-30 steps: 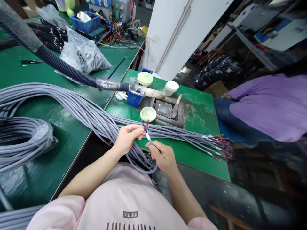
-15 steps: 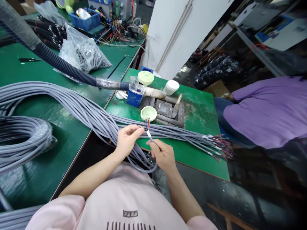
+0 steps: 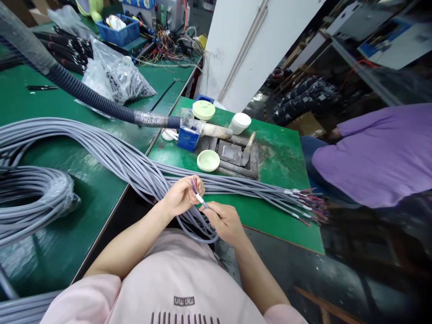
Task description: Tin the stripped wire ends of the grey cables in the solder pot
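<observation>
My right hand point(image 3: 225, 220) is closed round a grey cable point(image 3: 204, 204) close to its end. White wrap covers the cable near the end, and thin red, blue and dark wires point(image 3: 195, 185) fan out of it. My left hand point(image 3: 182, 196) has its fingers curled at these wires, which lie across the fingers; its exact grip is partly hidden. Beneath and behind both hands runs a thick bundle of grey cables point(image 3: 135, 162). Its wrapped, stripped ends point(image 3: 315, 204) spread out at the right edge of the green board point(image 3: 280, 144).
Beyond my hands stand a pale green dish point(image 3: 208, 162), a soldering pot point(image 3: 231, 153) with a scraper, a white tub point(image 3: 240, 123) and a blue box point(image 3: 188, 138). A ribbed hose point(image 3: 101, 105) crosses from the upper left. A person in purple point(image 3: 378, 153) is at the right.
The wire end has tilted left and moved down toward my left palm. My left fingers have turned from a pinch beside the wires to a curl behind them. My right hand keeps its hold.
</observation>
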`<state>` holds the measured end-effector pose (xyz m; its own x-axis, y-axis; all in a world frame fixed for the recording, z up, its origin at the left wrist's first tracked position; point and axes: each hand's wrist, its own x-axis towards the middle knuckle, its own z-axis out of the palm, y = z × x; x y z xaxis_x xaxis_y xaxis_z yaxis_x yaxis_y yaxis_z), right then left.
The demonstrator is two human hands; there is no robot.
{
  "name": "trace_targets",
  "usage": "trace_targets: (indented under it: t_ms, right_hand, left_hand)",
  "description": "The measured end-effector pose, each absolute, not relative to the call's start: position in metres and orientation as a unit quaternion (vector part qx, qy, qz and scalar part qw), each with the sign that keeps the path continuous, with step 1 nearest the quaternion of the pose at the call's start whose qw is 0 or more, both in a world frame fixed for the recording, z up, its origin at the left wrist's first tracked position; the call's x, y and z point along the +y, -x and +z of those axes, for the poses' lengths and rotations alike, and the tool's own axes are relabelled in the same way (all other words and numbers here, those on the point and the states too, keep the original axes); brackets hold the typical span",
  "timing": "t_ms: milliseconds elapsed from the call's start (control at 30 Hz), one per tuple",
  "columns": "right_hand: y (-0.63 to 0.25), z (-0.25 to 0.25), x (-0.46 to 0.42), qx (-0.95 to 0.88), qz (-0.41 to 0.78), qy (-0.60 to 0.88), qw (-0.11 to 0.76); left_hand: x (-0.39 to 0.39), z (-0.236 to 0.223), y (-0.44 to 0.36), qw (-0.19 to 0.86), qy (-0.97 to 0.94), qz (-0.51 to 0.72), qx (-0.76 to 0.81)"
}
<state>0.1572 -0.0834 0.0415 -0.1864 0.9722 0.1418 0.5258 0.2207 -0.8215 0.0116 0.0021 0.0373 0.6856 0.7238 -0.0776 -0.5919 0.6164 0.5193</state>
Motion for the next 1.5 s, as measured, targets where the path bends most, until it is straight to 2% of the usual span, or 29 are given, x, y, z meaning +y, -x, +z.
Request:
trace_targets:
  t_ms: [400,800,1067,1200,1333,1500]
  right_hand:
    - [-0.158,0.044,-0.084,-0.665,0.354,0.551,0.358]
    - [-0.158,0.039,-0.081,-0.631,0.333,0.581,0.392]
    - [-0.162,0.041,-0.069,-0.581,0.377,0.569,0.444]
    - [-0.161,0.051,-0.06,-0.595,0.331,0.587,0.438]
    - [-0.157,0.051,-0.057,-0.588,0.278,0.596,0.471]
    - [-0.161,0.053,-0.054,-0.603,0.272,0.574,0.483]
  left_hand:
    - [0.008,0.026,-0.001,0.879,-0.28,0.334,0.192]
    - [-0.006,0.04,-0.017,0.768,-0.273,0.481,0.323]
    - [-0.015,0.035,-0.025,0.746,-0.337,0.476,0.323]
    - [-0.022,0.03,-0.033,0.748,-0.36,0.466,0.306]
    - [-0.026,0.027,-0.038,0.769,-0.317,0.473,0.29]
    - [-0.025,0.028,-0.036,0.762,-0.309,0.492,0.285]
